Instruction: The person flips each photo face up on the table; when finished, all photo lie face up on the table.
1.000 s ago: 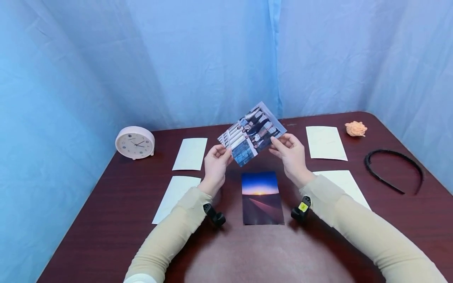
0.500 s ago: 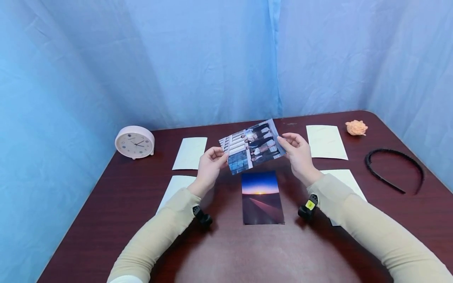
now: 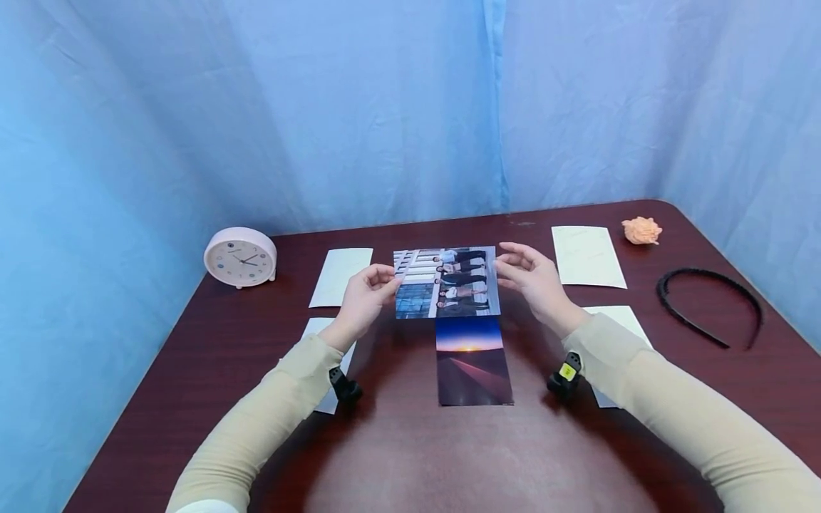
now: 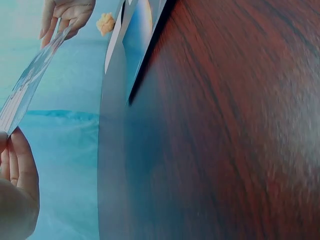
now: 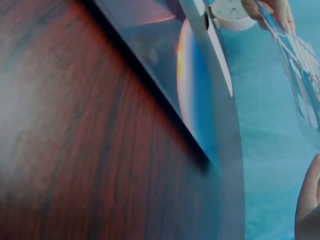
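Observation:
A printed group photo (image 3: 447, 283), turned sideways, is held raised above the table between both hands. My left hand (image 3: 365, 296) pinches its left edge between thumb and fingers. At the right edge, my right hand (image 3: 534, 285) holds it with the thumb at the border and the index finger stretched out above. Seen from the left wrist, the photo (image 4: 31, 82) is nearly edge-on, spanning from one hand to the other. Below it in the head view, a sunset photo (image 3: 474, 367) lies upright on the table, its top edge meeting the raised photo's lower edge in this view.
White cards lie on both sides: one back left (image 3: 341, 276), one back right (image 3: 588, 256), and others partly under the forearms. A round clock (image 3: 240, 258) stands back left. An orange flower-like ball (image 3: 641, 231) and a black headband (image 3: 712, 274) lie on the right. Blue curtains (image 3: 385, 107) surround the table.
The group photo has come down toward the table and turned from a tilt to nearly level. My left hand has moved left and slightly toward me; my right hand has shifted right and lower.

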The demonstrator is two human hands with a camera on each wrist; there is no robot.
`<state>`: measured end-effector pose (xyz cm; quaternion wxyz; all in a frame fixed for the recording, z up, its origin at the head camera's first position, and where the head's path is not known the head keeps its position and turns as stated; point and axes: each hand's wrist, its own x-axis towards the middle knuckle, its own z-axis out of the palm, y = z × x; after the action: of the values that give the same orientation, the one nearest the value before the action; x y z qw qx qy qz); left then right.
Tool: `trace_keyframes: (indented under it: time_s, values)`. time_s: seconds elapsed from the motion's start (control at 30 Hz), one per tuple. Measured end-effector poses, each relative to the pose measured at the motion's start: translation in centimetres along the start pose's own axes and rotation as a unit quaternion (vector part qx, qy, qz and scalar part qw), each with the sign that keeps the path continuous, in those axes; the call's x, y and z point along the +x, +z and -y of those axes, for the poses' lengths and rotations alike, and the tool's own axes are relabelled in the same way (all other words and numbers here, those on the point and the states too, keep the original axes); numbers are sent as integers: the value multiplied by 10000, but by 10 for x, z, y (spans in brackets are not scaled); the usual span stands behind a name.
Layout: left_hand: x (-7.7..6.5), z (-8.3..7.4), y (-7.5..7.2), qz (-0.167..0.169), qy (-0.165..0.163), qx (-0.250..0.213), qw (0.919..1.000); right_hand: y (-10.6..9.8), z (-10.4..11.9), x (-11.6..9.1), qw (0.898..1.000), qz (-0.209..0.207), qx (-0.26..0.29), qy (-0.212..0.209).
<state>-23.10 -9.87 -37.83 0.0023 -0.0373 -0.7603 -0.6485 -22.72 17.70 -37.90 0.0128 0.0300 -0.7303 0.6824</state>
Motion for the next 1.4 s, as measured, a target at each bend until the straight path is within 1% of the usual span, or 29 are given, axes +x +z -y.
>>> trace_keyframes:
  time_s: [0.07, 0.17, 0.3, 0.37, 0.5, 0.57, 0.7, 0.87, 0.97, 1.07, 1.2, 1.33, 1.4]
  values:
    - [-1, -2, -3, 48, 8, 120, 9999, 0, 0, 0, 9998, 137, -155, 61]
    - [-1, -4, -8, 108, 34, 440, 9990, 1, 0, -1, 9987, 366, -341, 95]
    - [-2, -6, -16, 167, 44, 831, 9964, 3, 1, -3, 9939, 786, -756, 140]
    - [-2, -5, -19, 183, 36, 997, 9948, 5, 1, -4, 9898, 1057, -940, 162]
    - [-3, -2, -25, 285, -24, 1136, 9931, 11, 1, -7, 9815, 1528, -1144, 123]
    - [-3, -1, -26, 346, -2, 1193, 9922, 13, 1, -8, 9777, 1676, -1265, 103]
    - [-4, -1, -28, 412, 151, 1313, 9904, 15, 2, -10, 9689, 1928, -1551, 36]
    - [-4, -3, -28, 486, 346, 1553, 9861, 18, 0, -12, 9547, 2275, -1916, -98]
    - [-4, -3, -29, 553, 454, 1637, 9839, 20, -1, -14, 9479, 2366, -2128, -159]
    - [-3, -3, -29, 604, 519, 1618, 9836, 22, -3, -16, 9472, 2341, -2184, -165]
    - [-3, -4, -28, 603, 527, 1519, 9852, 22, -6, -16, 9524, 2240, -2065, -155]
    - [-1, -3, -27, 441, 558, 1356, 9882, 22, -7, -17, 9563, 2187, -1921, -264]
    - [0, -4, -26, 295, 612, 1204, 9904, 23, -7, -17, 9592, 2111, -1874, -156]
